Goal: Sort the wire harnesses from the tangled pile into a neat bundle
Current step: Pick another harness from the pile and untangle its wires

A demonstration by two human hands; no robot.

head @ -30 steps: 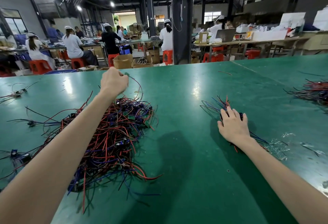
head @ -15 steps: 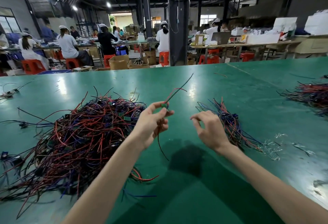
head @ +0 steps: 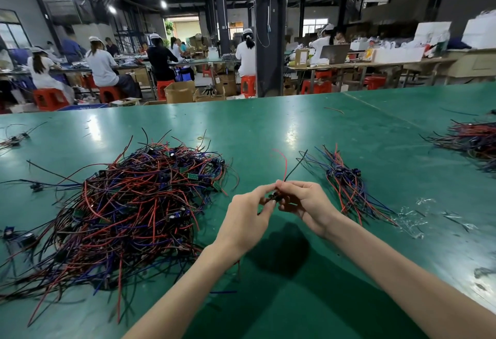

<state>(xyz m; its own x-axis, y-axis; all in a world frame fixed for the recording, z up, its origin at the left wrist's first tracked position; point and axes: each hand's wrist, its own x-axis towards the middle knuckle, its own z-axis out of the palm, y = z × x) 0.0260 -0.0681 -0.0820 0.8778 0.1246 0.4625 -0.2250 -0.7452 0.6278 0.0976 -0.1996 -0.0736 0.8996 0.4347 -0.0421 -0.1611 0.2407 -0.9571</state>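
Now both hands pinch one wire harness above the green table.

Its red and black wires stick up between the fingertips; the left hand and right hand meet on its small dark part. The tangled pile lies to the left, the neat bundle just right of the hands, and another heap far right.
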